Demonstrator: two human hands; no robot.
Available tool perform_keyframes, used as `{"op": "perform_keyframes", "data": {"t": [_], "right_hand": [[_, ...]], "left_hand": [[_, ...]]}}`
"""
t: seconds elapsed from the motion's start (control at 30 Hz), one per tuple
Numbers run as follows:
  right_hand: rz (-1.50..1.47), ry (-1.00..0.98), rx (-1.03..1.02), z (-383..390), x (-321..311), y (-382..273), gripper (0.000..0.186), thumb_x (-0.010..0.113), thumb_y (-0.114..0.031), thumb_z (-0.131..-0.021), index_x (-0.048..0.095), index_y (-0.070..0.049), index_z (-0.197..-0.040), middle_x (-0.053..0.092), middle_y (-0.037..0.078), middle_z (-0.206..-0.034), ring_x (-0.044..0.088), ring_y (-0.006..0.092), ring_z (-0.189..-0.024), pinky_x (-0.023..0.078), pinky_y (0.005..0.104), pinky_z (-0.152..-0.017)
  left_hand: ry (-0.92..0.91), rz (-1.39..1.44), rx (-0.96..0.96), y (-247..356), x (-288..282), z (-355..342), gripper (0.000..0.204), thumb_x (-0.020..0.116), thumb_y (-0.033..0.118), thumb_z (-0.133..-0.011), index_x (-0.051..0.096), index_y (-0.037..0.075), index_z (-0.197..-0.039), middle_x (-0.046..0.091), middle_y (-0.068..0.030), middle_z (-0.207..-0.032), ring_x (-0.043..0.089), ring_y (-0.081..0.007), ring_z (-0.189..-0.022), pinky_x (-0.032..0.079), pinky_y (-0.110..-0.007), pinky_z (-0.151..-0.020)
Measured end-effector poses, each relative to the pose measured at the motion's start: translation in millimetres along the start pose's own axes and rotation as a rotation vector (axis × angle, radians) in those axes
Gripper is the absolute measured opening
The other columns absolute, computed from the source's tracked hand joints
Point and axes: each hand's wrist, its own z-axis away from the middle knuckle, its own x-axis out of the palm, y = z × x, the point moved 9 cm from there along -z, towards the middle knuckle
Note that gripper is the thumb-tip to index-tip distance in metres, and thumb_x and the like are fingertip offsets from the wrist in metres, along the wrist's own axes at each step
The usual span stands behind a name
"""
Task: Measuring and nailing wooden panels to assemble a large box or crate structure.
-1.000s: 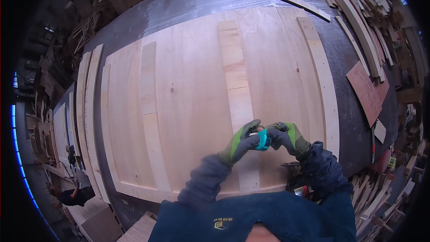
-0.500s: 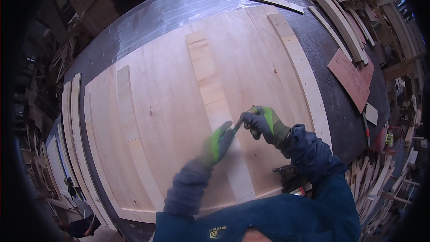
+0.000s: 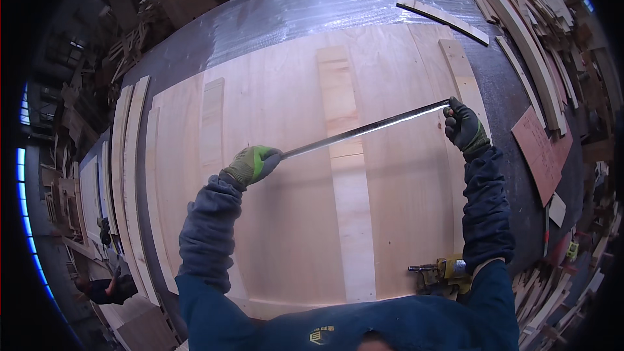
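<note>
Both gloved hands on a thin metal tape strip (image 3: 367, 128), stretched straight between them over the pale plywood panel (image 3: 279, 240). Left hand (image 3: 255, 164): grip closed, fingers wrapped round the strip's lower end; whatever else sits inside that fist is hidden. Right hand (image 3: 465, 127): grip closed too, fingers curled and pinching the strip's upper end, over the right edge batten (image 3: 459, 71). Strip slants up from left to right, passing over the middle batten (image 3: 337, 104) just beyond its joint line; it looks raised off the panel. Panel lies on a dark bench (image 3: 292, 6) with a shiny far end. Yellow-and-black power tool (image 3: 450, 272) at the panel's near right corner, beside the right forearm. Reddish board (image 3: 534, 149) on the bench to the right, long planks (image 3: 130, 162) to the left. Another person (image 3: 107, 290) far off, lower left.
</note>
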Motion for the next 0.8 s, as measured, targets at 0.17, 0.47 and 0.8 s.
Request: {"op": "perform_keyframes", "data": {"t": [0.17, 0.47, 0.8], "right_hand": [[0.008, 0.015, -0.023, 15, -10, 25, 0.033, 0.074, -0.045, -0.126, 0.064, -0.021, -0.106, 0.061, -0.006, -0.091, 0.054, 0.0083, -0.069, 0.045, 0.0283, -0.062], [0.135, 0.039, 0.016, 43, -28, 34, 0.028, 0.071, -0.045, -0.126, 0.069, -0.018, -0.122, 0.065, -0.003, -0.094, 0.056, 0.0110, -0.071, 0.048, 0.0326, -0.064], [0.612, 0.460, -0.465, 25, -114, 14, 0.032, 0.082, -0.038, -0.121, 0.084, -0.008, -0.132, 0.074, 0.000, -0.091, 0.065, 0.0101, -0.063, 0.052, 0.0314, -0.056]], "left_hand": [[-0.012, -0.053, 0.009, -22, 30, -8, 0.044, 0.073, 0.043, -0.115, 0.092, 0.011, -0.139, 0.091, -0.0171, -0.111, 0.086, -0.0333, -0.103, 0.066, -0.047, -0.100], [0.050, -0.089, -0.027, -21, 42, -12, 0.039, 0.071, 0.043, -0.113, 0.094, 0.012, -0.119, 0.087, -0.0186, -0.112, 0.084, -0.0425, -0.105, 0.063, -0.054, -0.098], [0.144, -0.160, -0.024, -30, 37, -17, 0.038, 0.066, 0.044, -0.114, 0.094, 0.018, -0.118, 0.088, -0.0167, -0.107, 0.083, -0.0456, -0.105, 0.063, -0.055, -0.108]]}}
